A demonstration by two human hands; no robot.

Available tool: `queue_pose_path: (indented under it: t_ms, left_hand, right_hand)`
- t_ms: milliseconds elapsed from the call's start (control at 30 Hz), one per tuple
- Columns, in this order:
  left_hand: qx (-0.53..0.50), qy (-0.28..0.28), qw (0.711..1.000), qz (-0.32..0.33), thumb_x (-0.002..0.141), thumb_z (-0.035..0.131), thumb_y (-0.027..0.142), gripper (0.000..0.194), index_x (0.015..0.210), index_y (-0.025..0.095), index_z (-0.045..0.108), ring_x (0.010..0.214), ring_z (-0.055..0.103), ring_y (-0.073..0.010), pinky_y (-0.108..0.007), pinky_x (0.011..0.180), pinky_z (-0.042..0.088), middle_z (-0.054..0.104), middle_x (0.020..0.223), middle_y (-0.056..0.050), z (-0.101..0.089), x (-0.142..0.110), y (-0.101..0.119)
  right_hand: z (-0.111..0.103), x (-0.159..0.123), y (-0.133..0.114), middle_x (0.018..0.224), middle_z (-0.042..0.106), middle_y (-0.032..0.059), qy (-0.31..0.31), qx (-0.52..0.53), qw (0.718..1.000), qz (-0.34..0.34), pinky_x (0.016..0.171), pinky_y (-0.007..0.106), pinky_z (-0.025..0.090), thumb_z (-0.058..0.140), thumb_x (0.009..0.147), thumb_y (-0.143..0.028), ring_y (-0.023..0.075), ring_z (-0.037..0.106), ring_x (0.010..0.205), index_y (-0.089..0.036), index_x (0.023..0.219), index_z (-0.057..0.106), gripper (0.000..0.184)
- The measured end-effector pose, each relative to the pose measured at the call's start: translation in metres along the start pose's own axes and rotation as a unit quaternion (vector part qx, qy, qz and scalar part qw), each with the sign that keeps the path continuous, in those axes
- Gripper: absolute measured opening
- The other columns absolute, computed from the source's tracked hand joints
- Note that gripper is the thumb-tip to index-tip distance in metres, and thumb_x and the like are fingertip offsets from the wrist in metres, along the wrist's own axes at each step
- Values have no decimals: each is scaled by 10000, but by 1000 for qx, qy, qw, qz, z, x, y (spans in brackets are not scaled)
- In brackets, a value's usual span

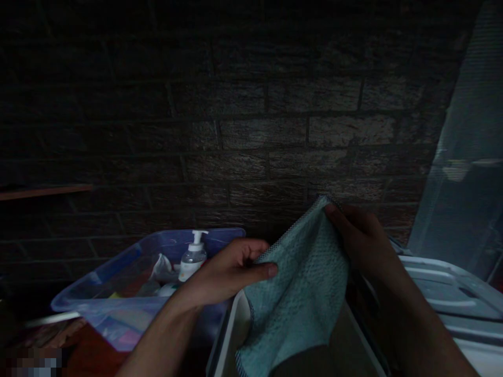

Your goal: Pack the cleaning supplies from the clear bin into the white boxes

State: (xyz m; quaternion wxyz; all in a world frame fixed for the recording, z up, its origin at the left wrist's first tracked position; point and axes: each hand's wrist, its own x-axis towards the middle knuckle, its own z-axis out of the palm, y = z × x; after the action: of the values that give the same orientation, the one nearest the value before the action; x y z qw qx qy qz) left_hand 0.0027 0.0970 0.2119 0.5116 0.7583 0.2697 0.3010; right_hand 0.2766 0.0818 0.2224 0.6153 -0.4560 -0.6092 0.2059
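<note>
A teal cleaning cloth [298, 283] with a dark checked edge hangs between my two hands. My left hand [243, 267] pinches its left edge between thumb and fingers. Higher up, my right hand [356, 228] grips the upper right corner, with most of its fingers hidden behind the cloth. The cloth droops over a light-coloured open bin [231, 335] below, and its lower end reaches the bottom of the picture. What the bin holds is mostly covered or too dark to tell.
Left of the bin stands a clear blue plastic tub [157, 238] with a pump bottle [192, 259] and other items inside. A pale lidded container [444, 283] is at the right. Behind rises a dark brick wall [243, 131]; a narrow shelf edge [47, 191] juts in at left.
</note>
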Motion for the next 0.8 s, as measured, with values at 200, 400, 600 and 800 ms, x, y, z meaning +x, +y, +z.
queue_pose_path:
  t_ms: [200,400,600,800]
  left_hand:
    - [13,185,981,54,894,731,413,211,834,214,770,544,500,-126,-221,494,361,655,702,-12,-16,0,8]
    - [241,368,878,189,820,813,397,164,785,238,798,790,545,-203,-281,700,405,604,779,-21,-34,12,-9]
    - [425,405,801,120,915,691,434,210,877,260,802,645,546,-198,-298,624,311,638,722,-15,-35,5,-10]
    - [480,393,784,13,990,537,509,357,845,258,745,593,637,-225,-294,585,298,687,624,-23,-24,-1,0]
  right_hand:
    - [-25,5,-2,643,468,-14,12,-60,998,-5,504,236,307,628,943,-603,133,409,590,-176,718,642,483]
    - [-31,8,2,612,368,-36,-33,-96,995,-20,494,228,243,678,915,-598,103,342,564,-165,645,587,518]
    - [-31,-3,-8,598,402,-30,-50,-49,997,-14,490,230,247,712,908,-568,100,354,549,-173,630,617,493]
    - [-34,-4,-4,616,541,-4,-60,-19,998,-10,487,245,317,748,893,-550,127,445,557,-193,707,724,403]
